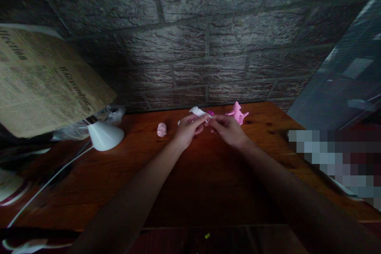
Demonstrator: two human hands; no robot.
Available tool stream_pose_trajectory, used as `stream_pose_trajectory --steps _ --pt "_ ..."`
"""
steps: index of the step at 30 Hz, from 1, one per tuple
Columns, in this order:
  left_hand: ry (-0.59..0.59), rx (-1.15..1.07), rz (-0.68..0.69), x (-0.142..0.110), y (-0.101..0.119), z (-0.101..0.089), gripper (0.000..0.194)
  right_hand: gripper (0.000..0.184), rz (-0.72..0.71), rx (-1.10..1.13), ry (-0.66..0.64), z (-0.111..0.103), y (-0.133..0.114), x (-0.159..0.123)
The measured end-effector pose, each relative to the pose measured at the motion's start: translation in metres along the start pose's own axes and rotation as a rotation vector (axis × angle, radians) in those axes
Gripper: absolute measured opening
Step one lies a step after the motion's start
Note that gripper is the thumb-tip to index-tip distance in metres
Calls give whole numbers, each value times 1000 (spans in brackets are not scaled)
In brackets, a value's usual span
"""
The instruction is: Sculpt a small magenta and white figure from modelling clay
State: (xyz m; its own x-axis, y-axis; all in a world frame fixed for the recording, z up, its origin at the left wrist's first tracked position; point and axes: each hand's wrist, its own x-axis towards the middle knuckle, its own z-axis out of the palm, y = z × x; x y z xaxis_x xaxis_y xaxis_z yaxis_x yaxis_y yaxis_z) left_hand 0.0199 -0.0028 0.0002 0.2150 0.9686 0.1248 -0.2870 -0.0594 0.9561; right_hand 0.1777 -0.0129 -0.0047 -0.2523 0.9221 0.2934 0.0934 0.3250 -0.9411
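Observation:
Over the far middle of the table, my left hand (189,128) and my right hand (228,130) meet with fingertips pinched together. Something small and pale shows between them, too small and dim to name. A crumpled white piece (197,110) appears just behind my left fingers; whether they touch it I cannot tell. Beyond the fingertips is a bit of magenta material (210,113), partly hidden. Right behind my right hand stands a pink figure (237,111) with a pointed top and thin limbs, its lower part partly covered. A pale pink lump (162,129) lies left of my left hand.
At the left of the wooden table (208,190) stands a lamp with a white base (105,137), a newsprint-patterned shade (44,83) and a trailing white cord (50,182). Crumpled clear plastic (114,115) lies behind it. A brick-patterned wall (190,47) borders the back; a grey panel (336,79) rises right.

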Motion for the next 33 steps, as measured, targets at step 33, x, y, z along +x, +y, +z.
stream_pose_trajectory --steps 33 --pt "-155 389 109 -5 -4 -5 36 50 126 98 37 -8 -12 0"
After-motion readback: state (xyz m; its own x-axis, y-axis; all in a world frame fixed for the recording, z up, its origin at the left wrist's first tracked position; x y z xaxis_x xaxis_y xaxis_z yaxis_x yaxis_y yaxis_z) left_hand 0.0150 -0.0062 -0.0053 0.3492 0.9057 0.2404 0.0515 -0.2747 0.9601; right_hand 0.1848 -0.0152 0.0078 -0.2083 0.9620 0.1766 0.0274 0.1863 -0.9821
